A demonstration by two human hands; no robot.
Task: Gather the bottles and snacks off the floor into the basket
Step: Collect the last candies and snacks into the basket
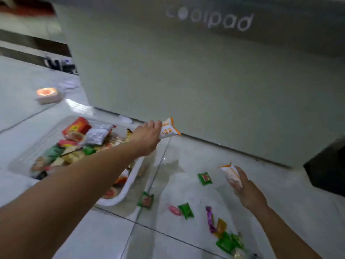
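My left hand [147, 138] holds a white-and-orange snack packet [169, 128] just past the far right rim of the white basket [119, 198]. The basket lies on the floor at the left, filled with several packets and a red box [76, 126]. My right hand [246, 191] grips a second white-and-orange packet [231, 173] low over the tiles at the right. Loose snacks remain on the floor: green packets [205, 178] [146, 200] [186, 210], a pink candy [174, 210], a purple candy [210, 218], and a heap of green and yellow wrappers [228, 240].
A large grey-green cabinet front [205, 81] with white lettering stands close behind the snacks. A dark object [328, 165] sits on the floor at the right. A round pink-topped container [49, 95] lies on the tiles far left.
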